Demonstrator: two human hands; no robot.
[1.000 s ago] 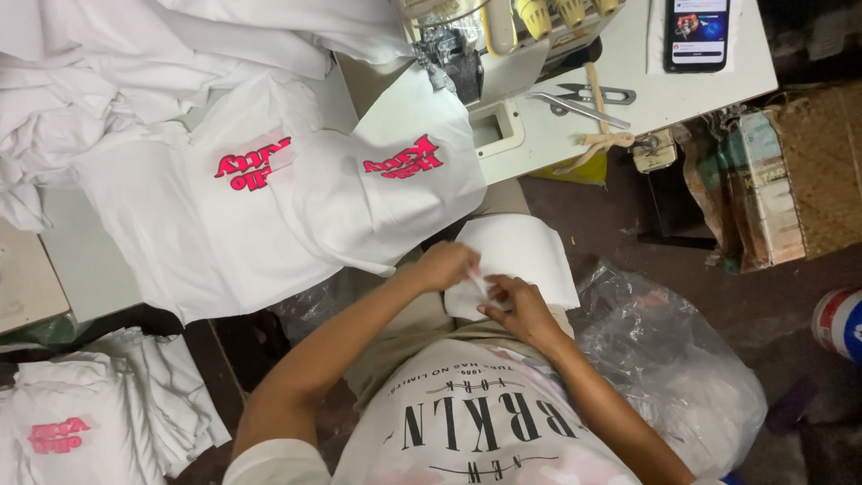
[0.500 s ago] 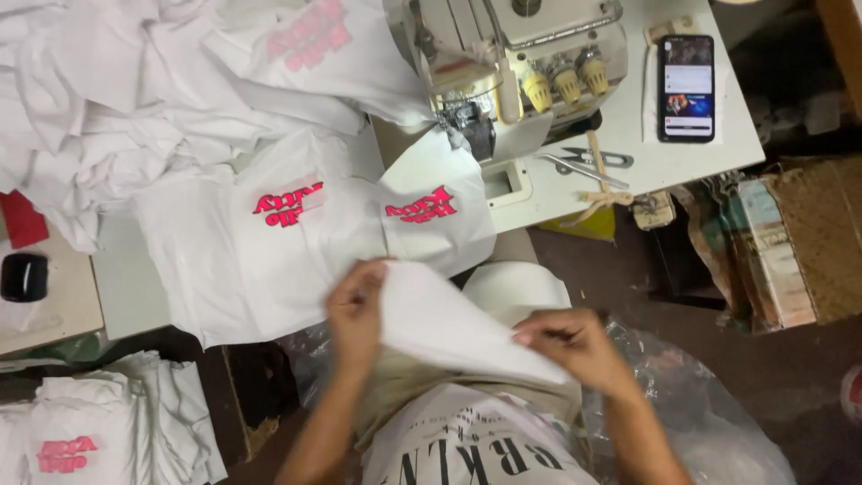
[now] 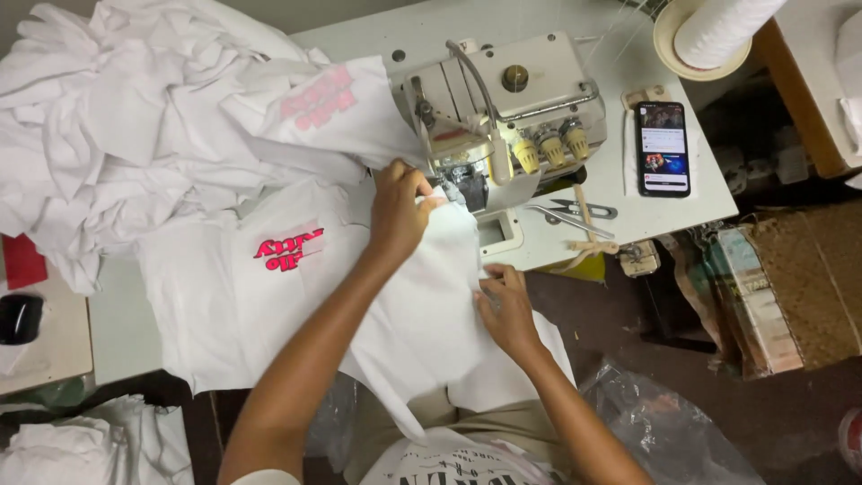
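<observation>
The left hand pinched the white cotton fabric piece at the cream overlock sewing machine, its grip pressed together. The right hand lay flat, fingers spread, pressing the fabric at the white counter edge.

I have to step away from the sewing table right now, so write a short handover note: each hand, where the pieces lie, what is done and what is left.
Left hand: grip on the white cloth piece, holding its edge at the needle area of the sewing machine.
Right hand: flat on the same piece, at its right edge.
Things: printed shirts and a heap of white cloth lie to the left; scissors and a phone to the right.
Done: piece brought to the machine.
Left: no stitching visible on it yet.
</observation>
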